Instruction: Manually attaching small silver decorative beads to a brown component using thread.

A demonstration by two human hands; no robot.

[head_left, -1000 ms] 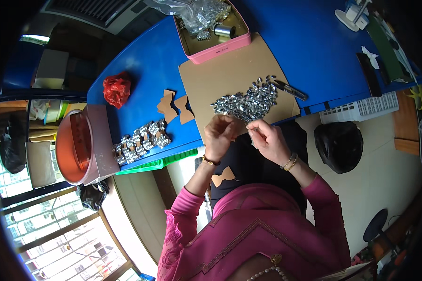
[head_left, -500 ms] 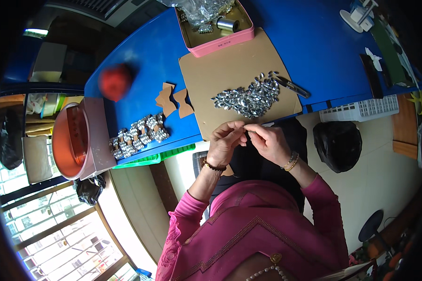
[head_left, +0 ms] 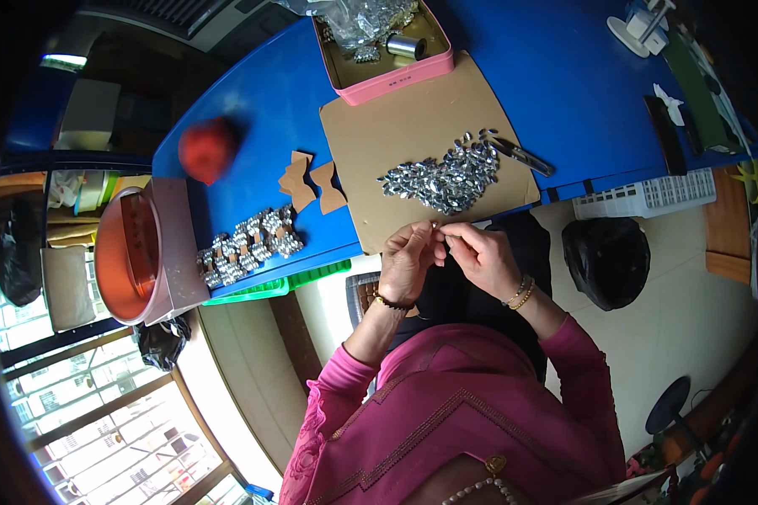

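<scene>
My left hand (head_left: 406, 263) and my right hand (head_left: 485, 257) meet fingertip to fingertip just off the near edge of a brown cardboard sheet (head_left: 396, 126). Both are closed in a pinch. A tiny pale glint shows between the fingertips, too small to name. Beyond them on the cardboard lies a heap of silvery, leaf-shaped beads (head_left: 446, 187). To the left, notched brown card pieces (head_left: 298, 182) rest on the blue table, and nearer the edge are several cards wound with silvery strung beads (head_left: 251, 244).
A pink-rimmed tin (head_left: 396, 82) holding clear bags and a wire spool (head_left: 406, 47) sits at the far edge. A dark-handled tool (head_left: 524, 156) lies right of the beads. A red object (head_left: 208, 151) stands far left; a black bag (head_left: 608, 263) and white basket (head_left: 648, 199) are at right.
My left hand has turned slightly, its wrist shifting right and nearer to me. My right hand has barely moved, and the fingertips remain together. The view has shifted a little.
</scene>
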